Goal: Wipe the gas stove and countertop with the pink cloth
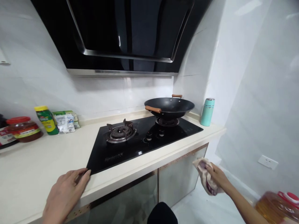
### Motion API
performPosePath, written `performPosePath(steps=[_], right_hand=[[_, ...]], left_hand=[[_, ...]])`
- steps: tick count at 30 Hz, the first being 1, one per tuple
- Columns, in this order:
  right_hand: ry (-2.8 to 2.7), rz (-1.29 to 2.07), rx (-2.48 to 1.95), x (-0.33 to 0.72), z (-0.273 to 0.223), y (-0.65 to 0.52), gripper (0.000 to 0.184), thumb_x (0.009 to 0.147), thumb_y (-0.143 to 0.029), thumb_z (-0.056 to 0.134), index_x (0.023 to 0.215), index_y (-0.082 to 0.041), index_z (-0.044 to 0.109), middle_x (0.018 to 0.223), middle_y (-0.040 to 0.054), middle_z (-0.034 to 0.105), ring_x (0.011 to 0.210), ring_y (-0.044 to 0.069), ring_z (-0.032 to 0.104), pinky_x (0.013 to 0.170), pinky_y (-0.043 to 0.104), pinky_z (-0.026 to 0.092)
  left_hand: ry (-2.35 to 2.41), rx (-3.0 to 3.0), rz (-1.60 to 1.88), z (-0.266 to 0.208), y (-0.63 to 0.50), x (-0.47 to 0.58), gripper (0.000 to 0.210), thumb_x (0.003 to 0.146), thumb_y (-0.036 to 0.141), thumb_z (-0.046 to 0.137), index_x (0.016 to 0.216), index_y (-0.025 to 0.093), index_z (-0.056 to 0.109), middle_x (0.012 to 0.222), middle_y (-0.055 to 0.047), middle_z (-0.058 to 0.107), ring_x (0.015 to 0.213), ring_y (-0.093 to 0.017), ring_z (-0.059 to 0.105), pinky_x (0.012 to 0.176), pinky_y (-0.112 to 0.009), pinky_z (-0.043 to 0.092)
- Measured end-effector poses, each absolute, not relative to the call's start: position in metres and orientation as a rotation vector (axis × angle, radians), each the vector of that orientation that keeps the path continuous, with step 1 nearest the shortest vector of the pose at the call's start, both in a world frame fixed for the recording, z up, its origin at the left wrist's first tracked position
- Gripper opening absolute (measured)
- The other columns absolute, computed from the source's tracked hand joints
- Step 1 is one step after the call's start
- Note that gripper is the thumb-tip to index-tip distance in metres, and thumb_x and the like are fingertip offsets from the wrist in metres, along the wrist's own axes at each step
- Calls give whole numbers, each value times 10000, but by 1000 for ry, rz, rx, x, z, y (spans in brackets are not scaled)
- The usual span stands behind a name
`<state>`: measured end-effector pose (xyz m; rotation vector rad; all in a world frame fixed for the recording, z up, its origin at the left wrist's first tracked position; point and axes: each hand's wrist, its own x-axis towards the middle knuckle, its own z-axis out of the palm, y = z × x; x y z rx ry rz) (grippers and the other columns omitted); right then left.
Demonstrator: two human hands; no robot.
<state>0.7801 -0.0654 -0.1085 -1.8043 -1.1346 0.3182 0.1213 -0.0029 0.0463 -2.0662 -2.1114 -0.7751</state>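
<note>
My left hand rests on the counter's front edge, its fingertips at the near left corner of the black glass gas cooktop. Thumb and fingers are apart there, with nothing held. Out to the right, in front of the cabinet and below counter height, my right hand is closed on a crumpled pale cloth with purplish patches. The cooktop's left burner is bare. On the right burner sits a black wok with two wooden handles. Two knobs stand between the burners.
A black range hood overhangs the cooktop. At the counter's left are a red-lidded jar, a yellow-capped green bottle and packets. A turquoise flask stands right of the wok. On the lower right is a large oil jug.
</note>
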Motion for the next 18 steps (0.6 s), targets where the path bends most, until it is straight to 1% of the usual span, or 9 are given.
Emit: performPosePath(steps=[2, 4, 5, 8, 11, 14, 16, 18], right_hand=[[-967, 340, -1832, 790, -103, -63, 577, 769, -695, 522, 1091, -267, 736, 1065, 79, 777, 1111, 347, 698, 942, 469, 592], [-709, 401, -1814, 799, -95, -62, 594, 782, -671, 531, 1138, -235, 722, 1038, 89, 775, 1047, 332, 718, 875, 429, 607], [-586, 451, -1759, 804, -90, -60, 578, 781, -643, 568, 1151, -222, 711, 1002, 88, 773, 983, 315, 731, 818, 403, 615], [-390, 617, -1379, 810, -63, -50, 432, 766, -458, 699, 1122, -215, 678, 908, 44, 750, 799, 228, 728, 686, 304, 611], [-368, 695, -1060, 811, -26, -30, 299, 776, -284, 707, 1062, -226, 644, 895, 8, 722, 738, 155, 703, 687, 242, 612], [-425, 728, -1022, 813, 9, -6, 249, 810, -228, 667, 1055, -224, 620, 932, 17, 711, 763, 146, 701, 705, 258, 628], [-464, 756, -1029, 816, 24, 9, 340, 802, -221, 696, 1129, -227, 603, 981, 36, 711, 803, 164, 708, 700, 289, 637], [-563, 716, -1103, 820, 28, 22, 525, 792, -259, 736, 1283, -248, 551, 1076, 59, 709, 868, 192, 716, 737, 344, 645]], left_hand=[[-2083, -2075, -794, 43, 0, 117, 470, 878, 660, 455, 1016, 295, 717, 1101, -31, 775, 1113, -338, 652, 981, -477, 503], [-2066, -2085, -801, 39, 2, 114, 463, 875, 673, 468, 1010, 306, 714, 1088, -12, 777, 1102, -329, 649, 976, -468, 502], [-2063, -2088, -794, 38, 3, 113, 468, 881, 674, 464, 1016, 302, 714, 1089, -13, 776, 1101, -325, 647, 973, -462, 501], [-2069, -2078, -756, 37, 3, 112, 500, 894, 673, 441, 1040, 288, 723, 1101, -23, 774, 1102, -316, 646, 971, -446, 500], [-2087, -2058, -715, 40, 2, 115, 498, 918, 629, 419, 1053, 271, 738, 1125, -32, 775, 1109, -306, 658, 970, -420, 502], [-2117, -2037, -674, 44, 1, 117, 481, 951, 547, 392, 1068, 250, 751, 1152, -45, 773, 1118, -283, 671, 969, -380, 500], [-2117, -2028, -668, 45, 0, 118, 471, 953, 533, 400, 1065, 247, 758, 1143, -44, 778, 1113, -273, 678, 956, -359, 505], [-2100, -2024, -681, 45, 0, 117, 457, 953, 529, 413, 1053, 255, 764, 1118, -36, 786, 1097, -267, 685, 931, -344, 514]])
